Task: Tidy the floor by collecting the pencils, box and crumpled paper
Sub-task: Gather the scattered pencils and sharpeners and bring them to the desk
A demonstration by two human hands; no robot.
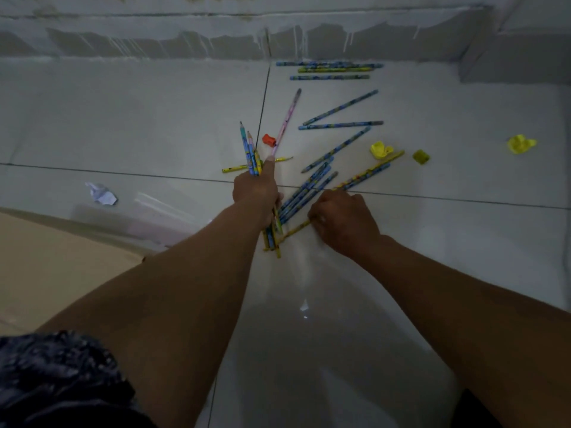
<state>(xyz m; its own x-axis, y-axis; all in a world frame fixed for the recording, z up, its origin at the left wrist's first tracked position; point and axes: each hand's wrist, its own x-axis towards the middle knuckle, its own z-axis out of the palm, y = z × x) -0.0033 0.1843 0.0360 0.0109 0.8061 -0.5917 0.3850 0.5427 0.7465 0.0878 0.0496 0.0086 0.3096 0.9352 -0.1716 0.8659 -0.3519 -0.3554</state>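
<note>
On the tiled floor, near the wall: pencils scattered, collection partway.
Left hand (255,189): fist wrapped round a bundle of pencils (251,152), tips pointing away toward the wall, butt ends sticking out below the palm.
Right hand (341,219): fingers curled down on a yellow pencil (367,172) lying among a loose cluster (306,193); looks like a pinch, contact hidden under the knuckles.
Done so far: only the handful in the left fist, by my reading.
Left to gather: row of pencils by the wall (329,69); angled blue ones (340,117); pink pencil (289,118); short yellow pencil (234,168).
Paper: white crumpled paper (102,194) well left; yellow crumpled pieces (380,149) and (521,144) to the right, untouched.
Small items: orange sharpener (268,139), yellow sharpener (421,156).
Box: cardboard edge (46,257) at lower left, possibly the box; cannot tell.
Room: bare tile left and right of the arms; wall closes the far side.
</note>
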